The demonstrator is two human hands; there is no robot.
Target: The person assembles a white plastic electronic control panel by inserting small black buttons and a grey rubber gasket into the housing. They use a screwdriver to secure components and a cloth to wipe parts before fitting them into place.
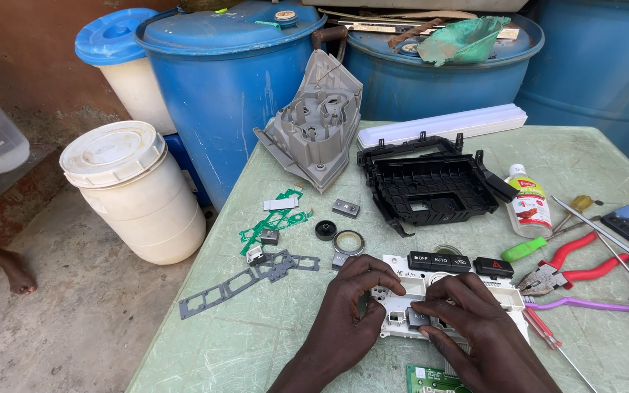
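Got both hands on the white control panel (431,295), just below the black housing (431,185): left hand (347,313) pinching its edge, right hand (475,320) pressing a grey button (416,318) in.

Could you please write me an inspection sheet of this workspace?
Surface: pale green marbled table, scuffed.
Job's things: white plastic control panel with black buttons under both hands.
Clutter: black plastic frame, grey moulded housing, red-handled pliers, small glue bottle.
Grip: left hand and right hand press on the panel.
Cables: nothing seen.
Surroundings: blue plastic drums, white lidded bucket.
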